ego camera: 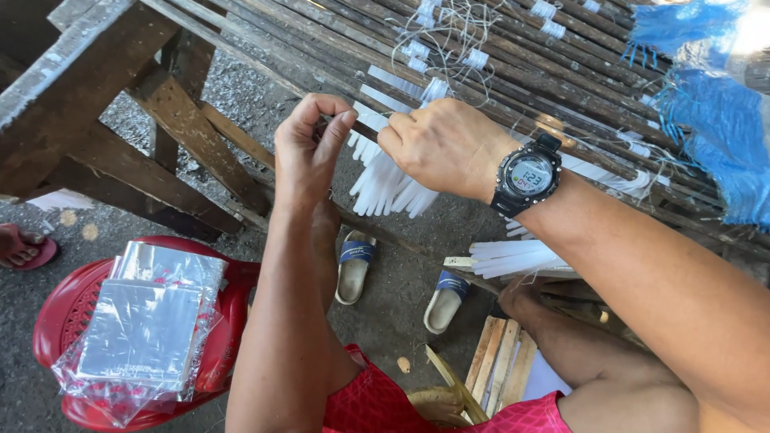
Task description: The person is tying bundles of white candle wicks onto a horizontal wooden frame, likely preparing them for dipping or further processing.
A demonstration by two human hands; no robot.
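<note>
Red shorts [377,409] and a bare forearm fill the bottom of the frame. At upper centre, the left hand [309,152] is pinched shut, thumb against forefinger, on a dark wooden slat [365,128] whose long axis runs from upper left to lower right. The right hand [445,148], wearing a black wristwatch [528,175], is closed over the same slat just beside it. A bundle of white strips [389,184], perhaps a dozen, hangs directly below both hands. Two sandals [353,265] are seen on the ground, and one red chair [68,313] bearing clear plastic bags [148,329] at lower left.
</note>
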